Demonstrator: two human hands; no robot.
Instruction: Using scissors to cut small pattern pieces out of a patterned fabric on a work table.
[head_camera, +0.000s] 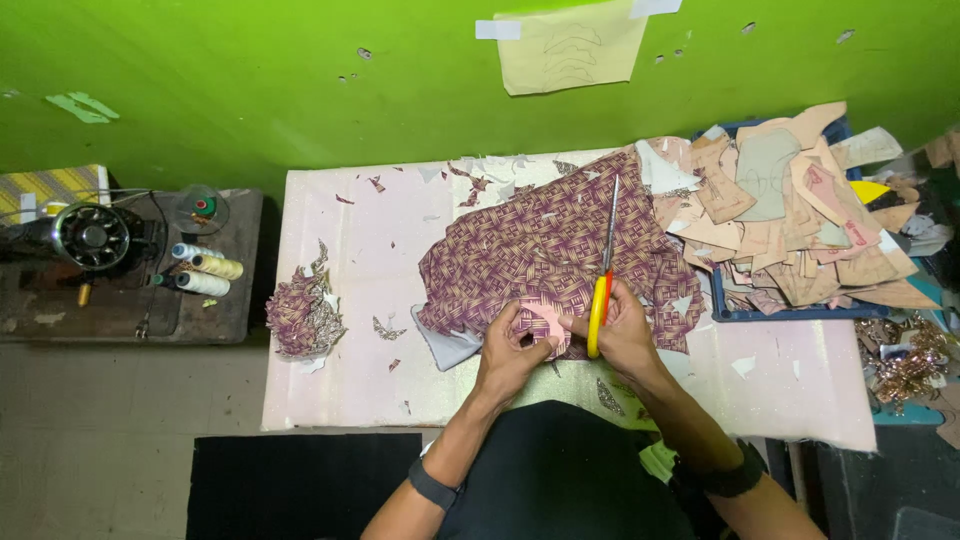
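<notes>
Head view: my right hand (625, 325) has its grip closed on the yellow-handled scissors (604, 270), blades pointing away, while my left hand (510, 350) pinches the pink pattern piece (545, 318) flat on the woven-print fabric (540, 255) near the counter's (340, 300) front edge, steadying it.

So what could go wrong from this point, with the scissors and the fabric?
The left hand pinches the pink piece right beside the scissors held in the right hand, so fingers might get nicked. The patterned fabric lies rumpled, so a cut could stray. Scraps litter the table.
</notes>
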